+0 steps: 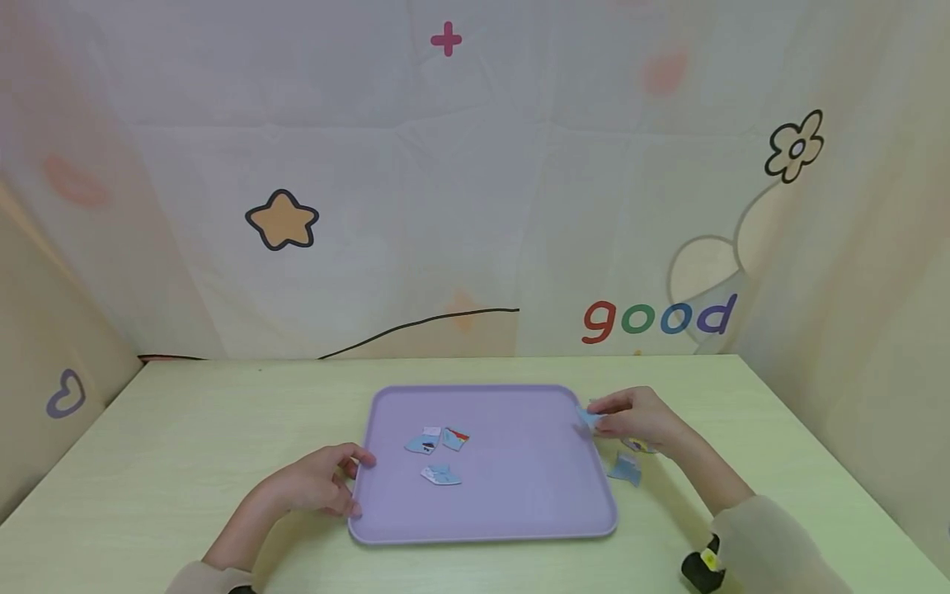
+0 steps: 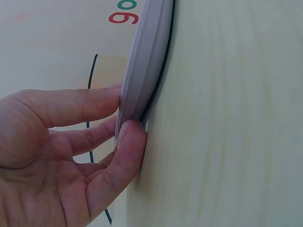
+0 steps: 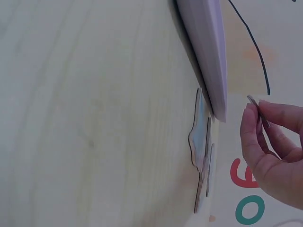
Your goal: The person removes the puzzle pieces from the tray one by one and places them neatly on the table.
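Note:
A lilac tray lies on the table. My left hand holds its left rim, thumb and fingers on the edge; the left wrist view shows these fingers against the tray's side. Above the tray's right rim, my right hand pinches a light-blue puzzle piece. From the right wrist view this thin piece appears edge-on between thumb and fingers. Three pieces lie on the tray's left half: one with a dark mark, one with a red stripe and a pale-blue one.
On the table right of the tray lie a blue piece and a partly hidden yellowish piece under my right hand. The right wrist view shows loose pieces overlapping near the tray's edge. A printed curtain stands behind the table.

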Available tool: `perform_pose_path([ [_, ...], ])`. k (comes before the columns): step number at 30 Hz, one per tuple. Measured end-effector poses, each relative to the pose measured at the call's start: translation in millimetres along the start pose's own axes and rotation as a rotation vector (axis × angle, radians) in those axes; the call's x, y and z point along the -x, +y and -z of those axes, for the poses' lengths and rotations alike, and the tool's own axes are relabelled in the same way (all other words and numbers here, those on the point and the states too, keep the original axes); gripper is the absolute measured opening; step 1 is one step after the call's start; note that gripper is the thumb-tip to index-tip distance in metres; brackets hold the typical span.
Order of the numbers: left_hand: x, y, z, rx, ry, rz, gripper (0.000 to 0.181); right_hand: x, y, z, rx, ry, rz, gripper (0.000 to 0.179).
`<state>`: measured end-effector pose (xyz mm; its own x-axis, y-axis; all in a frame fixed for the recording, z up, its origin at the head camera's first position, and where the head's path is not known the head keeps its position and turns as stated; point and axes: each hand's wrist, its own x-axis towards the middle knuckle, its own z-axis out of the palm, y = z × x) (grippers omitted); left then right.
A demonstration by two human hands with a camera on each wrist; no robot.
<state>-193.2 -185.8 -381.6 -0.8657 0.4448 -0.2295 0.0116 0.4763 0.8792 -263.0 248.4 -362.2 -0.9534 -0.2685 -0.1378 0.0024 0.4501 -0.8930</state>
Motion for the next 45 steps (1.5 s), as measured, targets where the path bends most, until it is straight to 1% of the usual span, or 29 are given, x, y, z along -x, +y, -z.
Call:
perform_pose_path([
  [4, 0.1, 0.5, -0.4, 0.005, 0.005, 0.010, 0.054, 3.8, 7.6, 12.8, 0.012, 0.009, 0.006, 0.036],
  [8, 0.3, 1.5, -0.7, 0.014, 0.007, 0.020, 0.054, 8.1, 14.1, 24.9, 0.013, 0.025, -0.013, 0.038],
  [19, 1.7, 3.5, -0.8, 0.020, 0.012, 0.030, 0.054, 19.8, 22.8, 48.3, 0.026, 0.111, -0.140, 0.036],
  [26, 0.8, 0.9, -0.1, 0.018, 0.013, 0.033, 0.054, 22.8, 35.6, 63.8, -0.051, 0.122, -0.140, 0.038],
  [30, 0.5, 0.3, -0.1, 0.015, 0.014, 0.029, 0.054, 25.3, 43.7, 71.5, -0.074, 0.126, -0.148, 0.037],
  [35, 0.3, 0.5, -0.3, 0.012, 0.015, 0.028, 0.054, 27.4, 49.4, 76.6, -0.088, 0.128, -0.160, 0.035],
  [38, 0.3, 0.7, -0.2, 0.009, 0.016, 0.028, 0.054, 27.7, 51.2, 77.5, -0.074, 0.130, -0.158, 0.033],
  [45, 0.6, 1.5, -0.5, 0.010, 0.010, 0.024, 0.055, 25.5, 56.8, 76.8, 0.012, 0.140, -0.157, 0.033],
])
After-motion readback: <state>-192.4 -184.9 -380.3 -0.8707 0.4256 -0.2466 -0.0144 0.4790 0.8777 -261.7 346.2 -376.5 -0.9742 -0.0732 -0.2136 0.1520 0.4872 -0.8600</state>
